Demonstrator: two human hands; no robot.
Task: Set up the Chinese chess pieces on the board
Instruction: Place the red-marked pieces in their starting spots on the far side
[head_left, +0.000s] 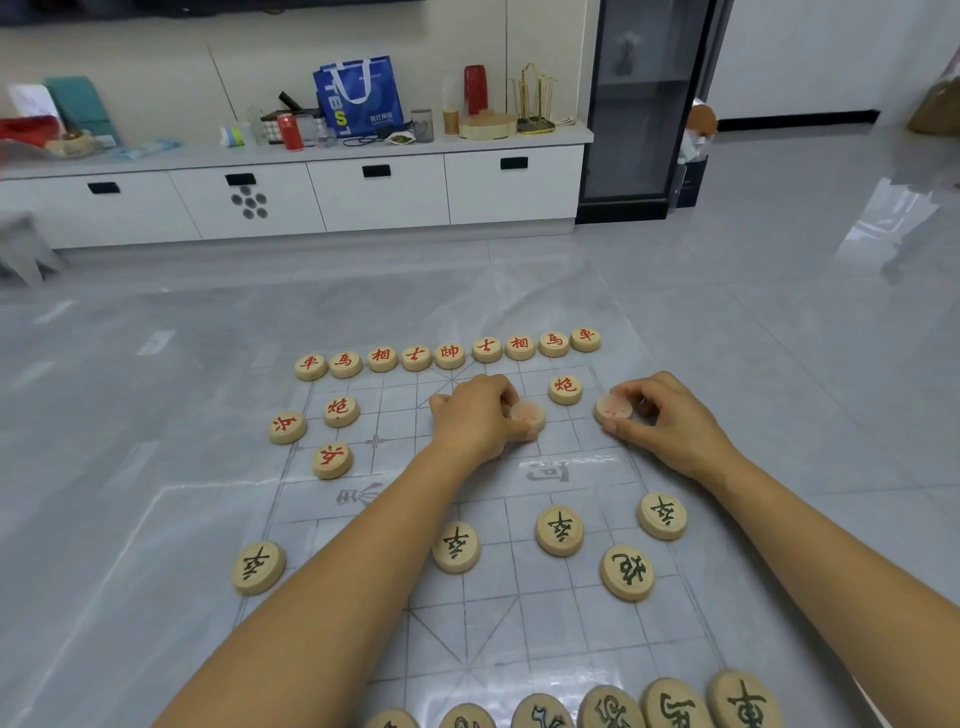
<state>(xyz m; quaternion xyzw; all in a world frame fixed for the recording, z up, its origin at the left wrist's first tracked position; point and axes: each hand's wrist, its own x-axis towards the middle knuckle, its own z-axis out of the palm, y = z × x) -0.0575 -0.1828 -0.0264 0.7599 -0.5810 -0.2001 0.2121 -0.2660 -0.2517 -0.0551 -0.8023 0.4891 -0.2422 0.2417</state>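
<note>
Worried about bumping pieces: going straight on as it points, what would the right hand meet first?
Likely the red cannon piece, beyond the blurred red piece the right hand pinches; depth unclear.

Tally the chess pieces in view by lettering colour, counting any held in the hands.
red-lettered pieces: 15 (one held in the left hand, one in the right hand)
dark-lettered pieces: 11
Total: 26

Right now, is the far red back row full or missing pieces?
Full: nine red pieces line the far edge of the board, side by side, no gaps.
</note>
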